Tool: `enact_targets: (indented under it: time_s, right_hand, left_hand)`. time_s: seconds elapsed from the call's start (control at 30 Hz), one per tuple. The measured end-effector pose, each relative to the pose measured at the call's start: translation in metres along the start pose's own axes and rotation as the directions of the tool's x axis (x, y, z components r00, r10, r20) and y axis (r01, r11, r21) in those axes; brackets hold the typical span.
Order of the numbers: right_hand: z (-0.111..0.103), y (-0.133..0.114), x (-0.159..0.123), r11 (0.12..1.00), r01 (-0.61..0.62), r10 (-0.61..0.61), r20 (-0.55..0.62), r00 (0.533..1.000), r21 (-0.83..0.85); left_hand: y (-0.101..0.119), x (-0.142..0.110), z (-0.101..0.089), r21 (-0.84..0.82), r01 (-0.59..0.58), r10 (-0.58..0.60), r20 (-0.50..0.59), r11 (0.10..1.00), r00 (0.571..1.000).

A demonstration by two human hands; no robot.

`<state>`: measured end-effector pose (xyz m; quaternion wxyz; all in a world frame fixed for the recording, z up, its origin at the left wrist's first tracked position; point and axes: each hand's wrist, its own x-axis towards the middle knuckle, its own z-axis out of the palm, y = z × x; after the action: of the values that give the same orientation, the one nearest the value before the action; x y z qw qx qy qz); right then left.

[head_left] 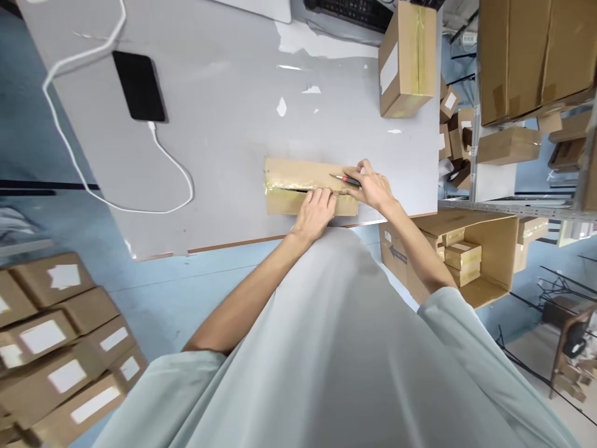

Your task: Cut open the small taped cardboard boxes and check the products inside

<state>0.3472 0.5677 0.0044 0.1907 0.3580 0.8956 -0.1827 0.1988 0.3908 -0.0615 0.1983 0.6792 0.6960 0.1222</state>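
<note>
Head view — hands curled (right pinching tool) at carton.

L hand on part-open cardbd box, R hand w/ red-blk cutter; phone far L, same grey tbl

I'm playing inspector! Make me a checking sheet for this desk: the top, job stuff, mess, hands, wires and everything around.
Surface: grey tabletop with white patches.
Job's things: taped box with a dark gap along its seam; red-and-black tool with a pointed tip.
Clutter: black phone, second box, keyboard.
Hands: left hand on the taped box beside the gap; right hand holding the tool.
Cables: white cable plugged into the phone, looping past the tabletop's left edge.
Surroundings: labelled cartons at left; shelving and an open carton holding small boxes at right.
</note>
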Motion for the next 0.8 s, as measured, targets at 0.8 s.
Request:
enact_targets:
  time_s: [0.8]
  right_hand:
    - [0.013, 0.055, 0.126, 0.858, -0.119, 0.207, -0.126, 0.97, 0.5]
  left_hand:
    - [-0.026, -0.067, -0.018, -0.117, -0.084, 0.091, 0.054, 0.99, 0.994]
